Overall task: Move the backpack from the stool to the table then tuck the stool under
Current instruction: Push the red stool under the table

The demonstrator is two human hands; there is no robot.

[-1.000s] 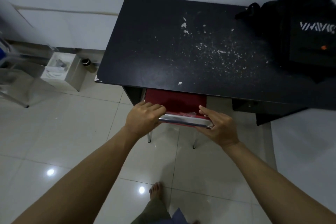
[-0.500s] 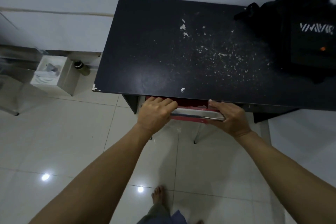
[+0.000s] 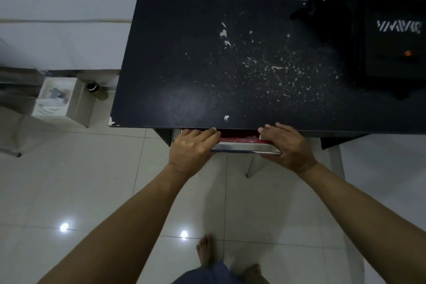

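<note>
A black backpack (image 3: 378,48) with a white logo lies on the far right of the black table (image 3: 196,71). The red stool (image 3: 239,143) with a chrome rim is mostly hidden under the table's front edge; only a thin strip of seat and one metal leg (image 3: 250,165) show. My left hand (image 3: 192,147) grips the stool's left rim. My right hand (image 3: 288,146) grips its right rim, fingertips touching the table edge.
The tabletop is scuffed with white flecks. A white box (image 3: 57,99) with items in it stands on the tiled floor at the left by the wall, a small dark jar (image 3: 93,86) beside it. My bare feet (image 3: 206,251) are at the bottom.
Both hands have pushed the stool forward under the table. Much less of the red seat shows than one second ago.
</note>
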